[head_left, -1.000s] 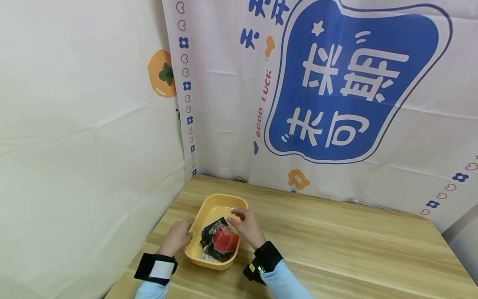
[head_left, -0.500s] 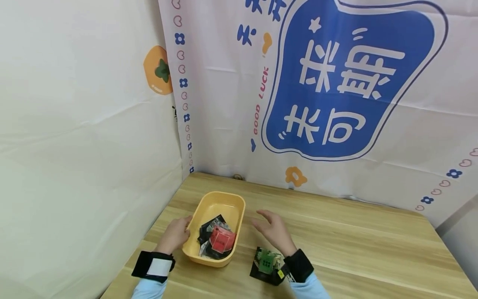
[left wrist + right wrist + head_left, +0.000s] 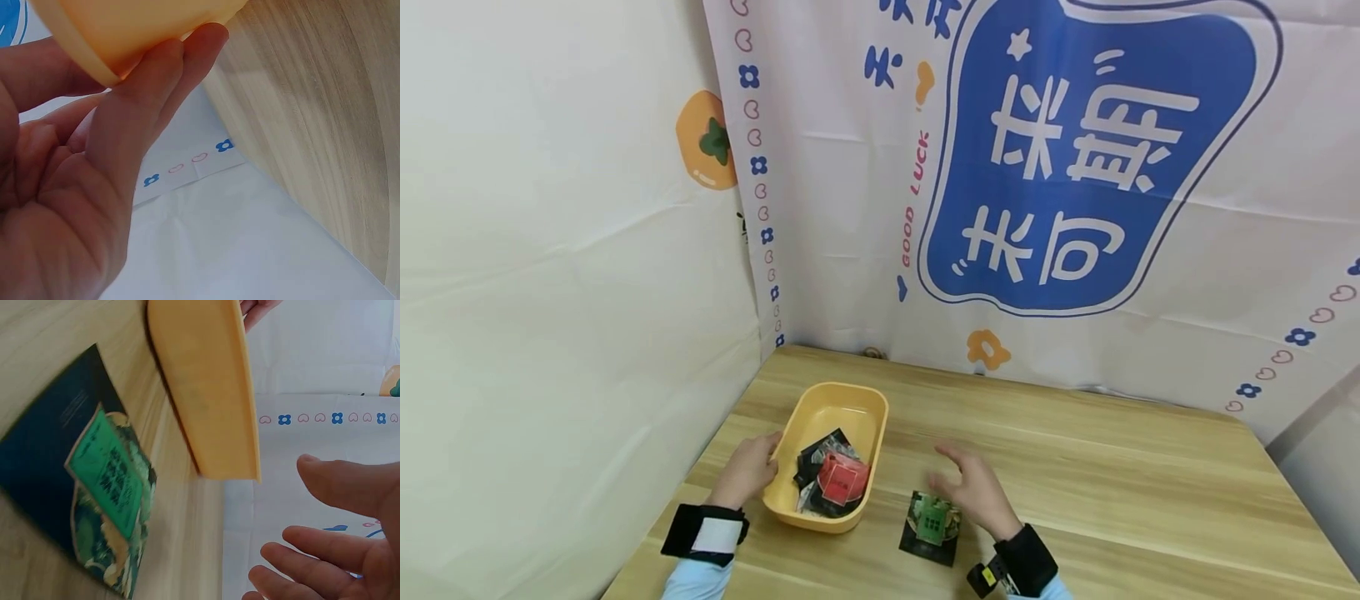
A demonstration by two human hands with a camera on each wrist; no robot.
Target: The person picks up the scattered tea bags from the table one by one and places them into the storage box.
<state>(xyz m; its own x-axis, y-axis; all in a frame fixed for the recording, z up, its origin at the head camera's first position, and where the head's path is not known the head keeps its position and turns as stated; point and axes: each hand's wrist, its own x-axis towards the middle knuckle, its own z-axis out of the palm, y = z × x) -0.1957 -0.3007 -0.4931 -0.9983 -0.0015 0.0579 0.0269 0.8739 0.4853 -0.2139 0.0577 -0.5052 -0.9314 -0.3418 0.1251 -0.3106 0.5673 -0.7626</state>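
The left hand (image 3: 743, 472) pinches the left rim of a yellow plastic tray (image 3: 826, 524); in the left wrist view its fingers (image 3: 164, 69) lie against the outer wall. Inside the tray is a pile of flat dark packets, with a red packet (image 3: 842, 481) on top. A flat black packet with a green label (image 3: 931, 528) lies on the table right of the tray. Just beside that packet, the right hand (image 3: 976, 492) hovers with spread fingers, holding nothing. The right wrist view has the green-labelled packet (image 3: 87, 472) lying flat, apart from the hand (image 3: 337, 537).
The wood-grain table (image 3: 1112, 483) extends to the right. A white cloth wall (image 3: 572, 292) borders its left edge, and a printed curtain (image 3: 842, 275) hangs along the back. Black straps with small devices (image 3: 1000, 575) sit on the wrists.
The right hand has moved from over the tray to the right. The green-labelled packet, hidden at first behind the right wrist, shows on the table. The left hand stays at the tray.
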